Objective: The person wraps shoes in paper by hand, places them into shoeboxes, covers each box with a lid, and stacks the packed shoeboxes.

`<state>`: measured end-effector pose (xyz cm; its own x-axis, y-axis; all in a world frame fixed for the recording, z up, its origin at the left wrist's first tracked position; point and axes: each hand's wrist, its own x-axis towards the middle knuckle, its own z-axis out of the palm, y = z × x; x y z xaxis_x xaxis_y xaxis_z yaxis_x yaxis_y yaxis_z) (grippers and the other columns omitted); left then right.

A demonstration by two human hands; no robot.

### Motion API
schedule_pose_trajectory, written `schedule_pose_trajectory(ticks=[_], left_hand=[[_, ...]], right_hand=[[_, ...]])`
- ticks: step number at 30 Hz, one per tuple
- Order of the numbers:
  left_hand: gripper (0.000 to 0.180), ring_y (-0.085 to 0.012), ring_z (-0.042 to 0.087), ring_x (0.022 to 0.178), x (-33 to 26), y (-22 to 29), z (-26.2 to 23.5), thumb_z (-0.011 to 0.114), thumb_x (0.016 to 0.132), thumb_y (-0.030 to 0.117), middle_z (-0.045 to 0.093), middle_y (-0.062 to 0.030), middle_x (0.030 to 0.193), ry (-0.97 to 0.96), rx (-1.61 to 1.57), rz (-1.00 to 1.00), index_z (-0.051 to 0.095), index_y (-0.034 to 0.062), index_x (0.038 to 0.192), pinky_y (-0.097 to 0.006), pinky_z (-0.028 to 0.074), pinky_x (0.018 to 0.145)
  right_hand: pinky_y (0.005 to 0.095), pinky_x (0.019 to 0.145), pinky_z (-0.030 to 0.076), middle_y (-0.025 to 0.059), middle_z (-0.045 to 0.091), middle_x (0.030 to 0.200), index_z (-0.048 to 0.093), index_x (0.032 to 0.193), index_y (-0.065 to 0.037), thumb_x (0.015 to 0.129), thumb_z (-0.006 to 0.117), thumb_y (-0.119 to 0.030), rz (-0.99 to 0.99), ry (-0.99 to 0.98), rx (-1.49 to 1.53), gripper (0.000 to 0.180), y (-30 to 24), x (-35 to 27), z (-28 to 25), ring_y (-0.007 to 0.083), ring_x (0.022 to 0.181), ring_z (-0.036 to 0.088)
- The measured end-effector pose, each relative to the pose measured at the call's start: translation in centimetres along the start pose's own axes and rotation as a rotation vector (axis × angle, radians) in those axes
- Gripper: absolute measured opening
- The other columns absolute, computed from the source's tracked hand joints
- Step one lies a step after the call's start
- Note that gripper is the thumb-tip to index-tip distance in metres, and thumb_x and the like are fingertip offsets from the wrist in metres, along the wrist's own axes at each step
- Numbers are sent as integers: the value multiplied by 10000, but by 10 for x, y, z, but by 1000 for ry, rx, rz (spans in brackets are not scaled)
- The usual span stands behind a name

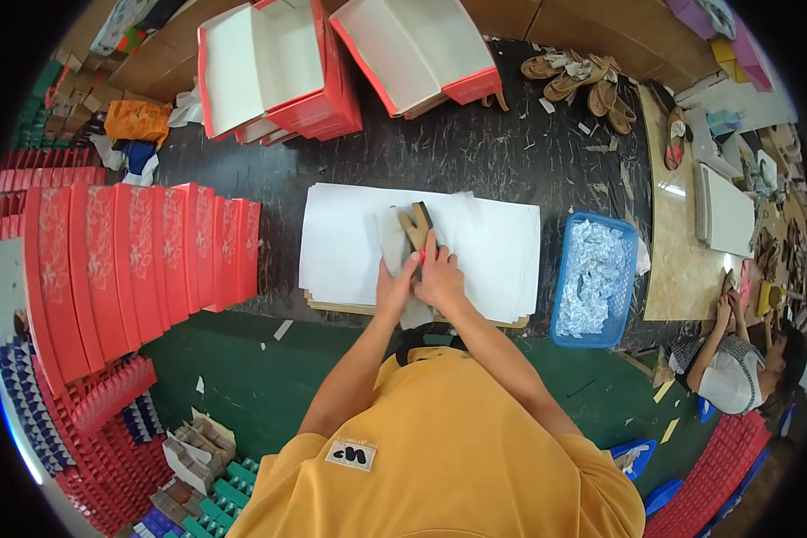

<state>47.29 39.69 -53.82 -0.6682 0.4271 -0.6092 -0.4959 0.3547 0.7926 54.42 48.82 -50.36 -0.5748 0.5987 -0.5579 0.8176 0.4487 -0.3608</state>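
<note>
Over a stack of white paper sheets (341, 238), I hold a tan sandal (414, 226) with a dark sole edge, close in front of my body. My right hand (441, 278) has its fingers closed on the sandal's near end, where a small red spot shows. My left hand (394, 289) grips a limp grey cloth (390, 235) that lies along the sandal's left side. One end of the cloth hangs below my hands. Both hands nearly touch, and they hide the lower part of the sandal.
Right of the paper stands a blue basket (560, 300) of crumpled paper wads. Two open red boxes (314, 112) stand at the back, with several sandals (583, 81) to their right. Red boxes (134, 260) line the left. Another person (735, 372) works at far right.
</note>
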Motion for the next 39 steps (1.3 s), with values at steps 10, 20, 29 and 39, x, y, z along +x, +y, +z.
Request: schedule_pose_trajectory(ticks=[10,20,29,39], left_hand=[[903,-385,653,1130,4,-1,2,802,802,470,642,-285,1255,298,536,95,393,0,1455,-442,492,1001],[1178,-414,536,1265,6,-3,6,865,742,422,470,-294,1417,239,372,15,175,-87,1550,-456,446,1084],[1016,-386,637,1143,12,77,33,884,750,408,619,-234,1266,-113,302,-352,393,-139,1453,-454,475,1042],[366,-190,621,855,301,264,76,679,955,227,681,-161,951,386,309,528,578,-98,1092,-336,508,788]], right_hand=[[453,989,496,272,601,1340,458,1422,28,805,755,-320,311,152,390,768,95,53,19,365,1178,629],[454,1167,368,224,482,1459,513,1394,-13,889,743,-190,-966,-18,392,582,66,-29,18,316,1371,474],[396,981,537,125,640,1311,456,1462,-51,904,741,-157,134,-433,1741,636,111,21,9,247,1158,645],[444,958,575,150,676,1215,470,1440,-14,826,731,-256,164,-47,2010,710,217,39,-73,303,1048,696]])
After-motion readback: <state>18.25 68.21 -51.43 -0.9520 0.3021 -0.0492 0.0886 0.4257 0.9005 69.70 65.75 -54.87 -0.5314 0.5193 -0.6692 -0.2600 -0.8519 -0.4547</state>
